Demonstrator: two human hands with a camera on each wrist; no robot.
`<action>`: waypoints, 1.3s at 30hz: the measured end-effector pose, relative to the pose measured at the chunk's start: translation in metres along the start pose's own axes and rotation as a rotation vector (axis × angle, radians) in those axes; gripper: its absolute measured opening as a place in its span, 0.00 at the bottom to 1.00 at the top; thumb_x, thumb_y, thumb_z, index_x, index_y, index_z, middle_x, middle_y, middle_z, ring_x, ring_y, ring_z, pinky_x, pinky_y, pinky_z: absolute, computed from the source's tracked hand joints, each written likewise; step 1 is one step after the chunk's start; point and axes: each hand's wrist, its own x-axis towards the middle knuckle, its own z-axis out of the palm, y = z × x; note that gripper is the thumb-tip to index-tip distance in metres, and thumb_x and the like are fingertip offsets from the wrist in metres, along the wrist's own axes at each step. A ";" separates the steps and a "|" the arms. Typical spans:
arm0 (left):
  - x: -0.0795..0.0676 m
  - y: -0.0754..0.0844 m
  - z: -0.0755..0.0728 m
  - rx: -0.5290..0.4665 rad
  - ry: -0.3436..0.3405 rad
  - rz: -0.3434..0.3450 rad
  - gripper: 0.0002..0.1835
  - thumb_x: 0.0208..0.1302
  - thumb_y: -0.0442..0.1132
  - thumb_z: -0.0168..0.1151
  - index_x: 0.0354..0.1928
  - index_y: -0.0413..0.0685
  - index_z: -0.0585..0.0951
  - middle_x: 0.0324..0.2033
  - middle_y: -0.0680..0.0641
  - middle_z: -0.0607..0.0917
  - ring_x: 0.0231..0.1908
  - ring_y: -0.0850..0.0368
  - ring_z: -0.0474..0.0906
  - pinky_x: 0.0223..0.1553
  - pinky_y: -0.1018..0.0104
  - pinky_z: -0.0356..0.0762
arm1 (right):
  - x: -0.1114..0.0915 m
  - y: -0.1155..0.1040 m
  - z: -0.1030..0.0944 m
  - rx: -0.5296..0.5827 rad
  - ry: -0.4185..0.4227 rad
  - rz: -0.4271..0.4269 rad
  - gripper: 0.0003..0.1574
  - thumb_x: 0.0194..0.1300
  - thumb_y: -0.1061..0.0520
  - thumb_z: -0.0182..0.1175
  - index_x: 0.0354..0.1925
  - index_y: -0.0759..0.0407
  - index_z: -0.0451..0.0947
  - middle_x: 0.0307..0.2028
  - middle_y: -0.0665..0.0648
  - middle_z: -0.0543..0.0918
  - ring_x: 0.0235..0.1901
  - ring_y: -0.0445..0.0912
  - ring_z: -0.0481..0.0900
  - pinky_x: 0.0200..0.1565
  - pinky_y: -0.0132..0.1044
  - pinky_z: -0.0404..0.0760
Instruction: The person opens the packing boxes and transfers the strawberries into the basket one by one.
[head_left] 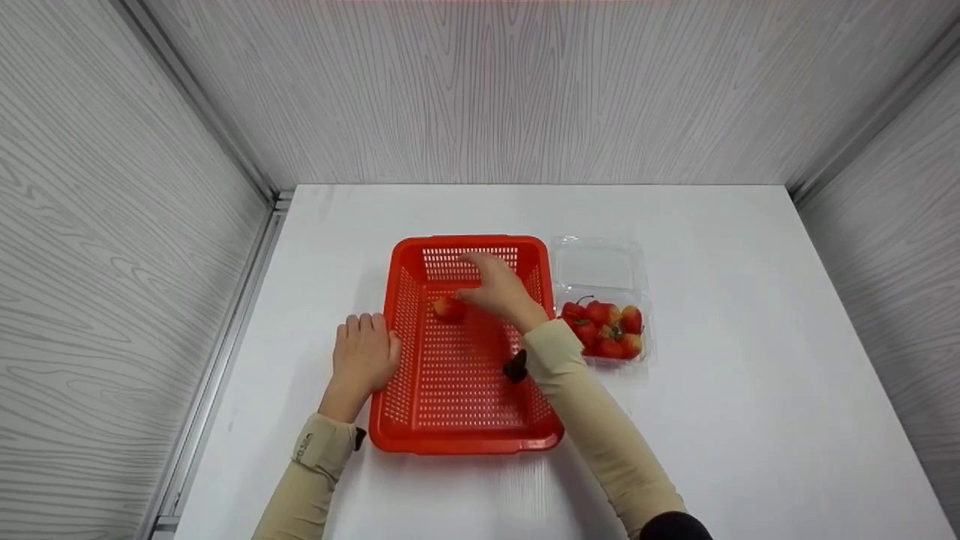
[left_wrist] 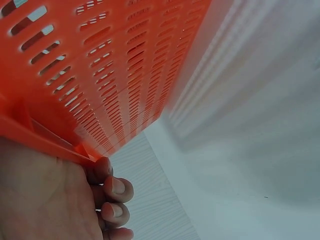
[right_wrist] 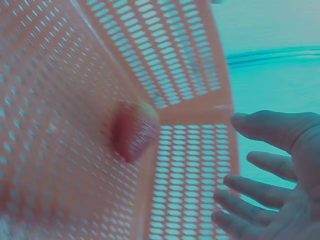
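A red plastic basket (head_left: 469, 444) with slotted walls stands on the white table. My left hand (head_left: 364, 356) grips its left rim; in the left wrist view the palm lies against the rim and the fingers (left_wrist: 117, 186) are bent beside it. Over the basket, my right hand (head_left: 495, 289) holds nothing, its thumb and fingers spread apart. A small red-and-yellow fruit (head_left: 449, 308) is on the basket floor, just left of the right hand. In the right wrist view this fruit (right_wrist: 134, 131) appears blurred, apart from the fingers (right_wrist: 255, 192).
Right of the basket lies a clear plastic clamshell box (head_left: 598, 264), lid hinged back, with several red and yellow fruits (head_left: 609, 330) in its base. Grey wood-grain panels (head_left: 480, 97) enclose the white table (head_left: 735, 360) at the back and both sides.
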 end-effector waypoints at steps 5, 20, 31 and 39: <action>-0.001 0.001 0.000 0.006 0.019 0.007 0.18 0.72 0.45 0.44 0.44 0.34 0.70 0.35 0.36 0.73 0.38 0.40 0.67 0.43 0.47 0.66 | -0.012 0.000 -0.027 -0.021 0.098 -0.069 0.34 0.64 0.56 0.66 0.66 0.58 0.71 0.63 0.56 0.75 0.65 0.51 0.68 0.65 0.47 0.66; -0.001 -0.001 0.000 -0.005 -0.021 0.000 0.18 0.72 0.46 0.43 0.47 0.34 0.70 0.36 0.37 0.73 0.40 0.40 0.67 0.44 0.46 0.65 | -0.073 0.031 -0.095 0.087 0.445 -0.212 0.22 0.67 0.59 0.63 0.58 0.64 0.77 0.54 0.62 0.81 0.49 0.54 0.79 0.50 0.51 0.76; -0.001 -0.002 0.001 -0.027 -0.018 -0.005 0.18 0.72 0.46 0.44 0.46 0.34 0.70 0.35 0.37 0.72 0.39 0.41 0.67 0.44 0.47 0.65 | -0.121 0.077 -0.112 0.145 0.634 -0.048 0.20 0.66 0.61 0.63 0.55 0.64 0.79 0.51 0.64 0.83 0.47 0.58 0.80 0.50 0.54 0.75; -0.002 -0.003 0.001 -0.021 0.002 0.015 0.17 0.72 0.44 0.44 0.44 0.34 0.70 0.34 0.37 0.72 0.38 0.40 0.67 0.42 0.46 0.65 | -0.142 0.109 -0.095 0.139 0.624 0.102 0.20 0.63 0.63 0.64 0.53 0.66 0.80 0.49 0.65 0.83 0.45 0.58 0.79 0.47 0.52 0.76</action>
